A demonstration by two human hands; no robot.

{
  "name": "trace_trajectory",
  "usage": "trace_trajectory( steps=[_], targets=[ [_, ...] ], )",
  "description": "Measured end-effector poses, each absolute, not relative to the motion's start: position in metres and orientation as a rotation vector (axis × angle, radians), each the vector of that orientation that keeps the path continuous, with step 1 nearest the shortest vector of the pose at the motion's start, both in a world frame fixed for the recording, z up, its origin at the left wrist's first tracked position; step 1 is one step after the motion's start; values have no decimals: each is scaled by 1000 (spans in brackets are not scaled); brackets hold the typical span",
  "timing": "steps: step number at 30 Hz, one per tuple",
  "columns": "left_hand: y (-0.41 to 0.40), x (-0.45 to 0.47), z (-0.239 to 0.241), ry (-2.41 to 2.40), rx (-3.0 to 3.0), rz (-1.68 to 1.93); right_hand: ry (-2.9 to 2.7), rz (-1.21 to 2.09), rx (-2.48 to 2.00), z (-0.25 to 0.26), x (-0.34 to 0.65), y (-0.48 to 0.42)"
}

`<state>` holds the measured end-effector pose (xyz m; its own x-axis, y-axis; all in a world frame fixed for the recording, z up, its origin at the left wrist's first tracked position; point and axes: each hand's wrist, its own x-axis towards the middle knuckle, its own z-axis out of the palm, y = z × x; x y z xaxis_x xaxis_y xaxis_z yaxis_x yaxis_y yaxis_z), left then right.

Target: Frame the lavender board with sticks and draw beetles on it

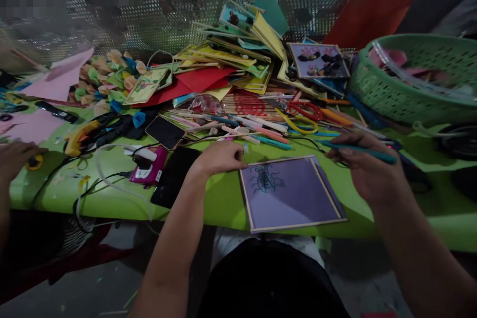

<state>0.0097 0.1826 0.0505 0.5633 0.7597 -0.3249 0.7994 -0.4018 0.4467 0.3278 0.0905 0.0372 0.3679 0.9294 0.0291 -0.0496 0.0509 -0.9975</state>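
Note:
A purple card (294,203) with thin pale wooden strips along its edges lies at the table's front edge. A dark green drawing of a bug-like figure (266,180) is at its upper left. My left hand (221,156) rests at the card's top left corner with fingers curled together; what they hold, if anything, is hidden. A small pale piece (245,148) shows beside its fingertips. To the right of the card, my right hand (367,166) is raised and closed around a teal marker pen (376,155), apart from the card.
Behind lie many pens (261,126), yellow-handled scissors (298,123), stacked cards (231,54) and a green basket (410,82). Left are a phone (177,176), a purple power adapter (151,171) with cables, and a hot glue gun (84,136). Another person's hand (17,156) is at far left.

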Motion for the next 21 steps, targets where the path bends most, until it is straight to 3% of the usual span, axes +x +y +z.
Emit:
trace_trajectory(
  steps=[7, 21],
  targets=[
    [183, 10, 48, 1227, 2241, -70, -1094, 1075, -1453, 11, 329, 65],
    [184, 11, 44, 1244, 2227, -84, -1442, 702, -1643, 8, 322, 68]
  ],
)
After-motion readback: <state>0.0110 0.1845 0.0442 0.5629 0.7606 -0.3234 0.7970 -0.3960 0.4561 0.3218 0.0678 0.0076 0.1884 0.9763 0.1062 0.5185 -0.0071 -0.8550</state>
